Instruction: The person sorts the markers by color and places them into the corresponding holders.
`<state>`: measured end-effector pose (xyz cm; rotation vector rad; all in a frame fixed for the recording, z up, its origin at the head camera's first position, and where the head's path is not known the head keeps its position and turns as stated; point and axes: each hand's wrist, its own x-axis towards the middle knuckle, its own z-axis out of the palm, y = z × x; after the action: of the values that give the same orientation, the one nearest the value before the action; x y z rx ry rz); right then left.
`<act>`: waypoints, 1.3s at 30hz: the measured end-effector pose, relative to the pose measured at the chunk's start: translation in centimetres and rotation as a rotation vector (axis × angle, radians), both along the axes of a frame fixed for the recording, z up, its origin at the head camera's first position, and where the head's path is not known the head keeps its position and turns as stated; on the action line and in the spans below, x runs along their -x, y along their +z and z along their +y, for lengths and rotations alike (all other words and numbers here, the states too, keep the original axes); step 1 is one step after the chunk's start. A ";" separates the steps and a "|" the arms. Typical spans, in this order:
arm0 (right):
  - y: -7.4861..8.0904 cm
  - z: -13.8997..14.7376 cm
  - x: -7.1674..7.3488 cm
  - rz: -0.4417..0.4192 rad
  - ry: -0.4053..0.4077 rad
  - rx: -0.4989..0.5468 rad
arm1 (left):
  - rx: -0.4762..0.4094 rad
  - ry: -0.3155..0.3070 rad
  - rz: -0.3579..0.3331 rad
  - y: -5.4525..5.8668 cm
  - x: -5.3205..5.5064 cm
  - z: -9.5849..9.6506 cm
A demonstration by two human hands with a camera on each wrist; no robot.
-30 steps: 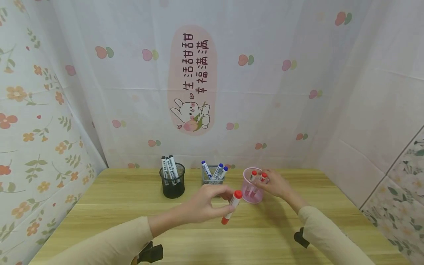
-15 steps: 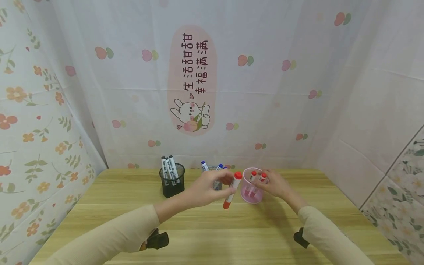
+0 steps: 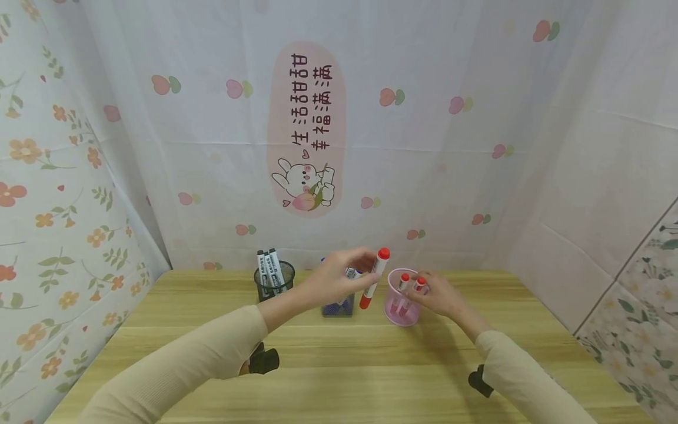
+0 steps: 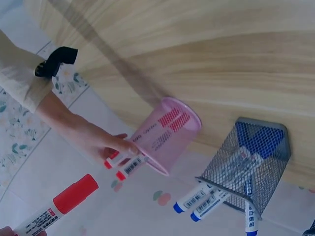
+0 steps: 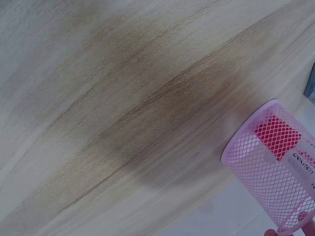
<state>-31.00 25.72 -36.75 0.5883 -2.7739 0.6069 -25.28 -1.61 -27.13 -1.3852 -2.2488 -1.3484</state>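
My left hand (image 3: pixel 341 275) pinches a red-capped white marker (image 3: pixel 374 281) between thumb and fingers, in the air left of a pink mesh pen holder (image 3: pixel 389 306). The marker is nearly upright, its red cap on top. At the pen holder's rim, my right hand (image 3: pixel 441 295) grips with thumb and fingertips; in the right wrist view only fingertips (image 5: pixel 307 227) show at the rim. Two red-capped markers (image 4: pixel 129 166) stand inside, close to those fingers. Behind my left hand, a square dark mesh holder (image 4: pixel 231 164) with blue-capped markers (image 4: pixel 192 197) is partly hidden in the head view.
A round black mesh holder (image 3: pixel 263 292) with several black-capped markers (image 3: pixel 271 268) stands at the back left. All the holders are on a wooden table (image 3: pixel 339 377), before a patterned cloth (image 3: pixel 434 135). Dark straps with camera mounts (image 3: pixel 263 359) are on both wrists.
My left hand has moved up and forward with the red marker, which is now beside the pink holder and covers more of the square holder. My right hand stays at the rim.
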 end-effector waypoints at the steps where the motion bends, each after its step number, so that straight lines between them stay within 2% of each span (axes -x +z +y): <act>1: 0.0 0.0 0.0 0.001 0.000 -0.001 | 0.000 0.001 -0.002 0.1 0.2 0.1; 11: 0.1 0.0 -0.1 -0.015 -0.025 0.021 | -0.041 0.026 -0.067 0.8 2.1 1.4; 15: 0.0 0.0 -0.1 -0.043 -0.036 0.023 | -0.055 0.031 -0.066 1.2 2.8 2.1; 20: -0.1 0.0 -0.1 -0.038 -0.032 0.023 | -0.068 0.039 -0.062 1.6 3.7 2.9; 26: 0.0 0.0 -0.1 -0.049 -0.039 0.028 | -0.070 0.065 -0.033 2.1 4.2 3.6; 39: -0.1 -0.1 0.1 -0.047 -0.017 0.028 | -0.074 0.108 -0.064 1.5 5.5 4.9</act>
<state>-31.06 25.66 -36.81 0.5504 -2.8059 0.6630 -30.80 3.24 -25.68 -1.1953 -2.2539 -1.4434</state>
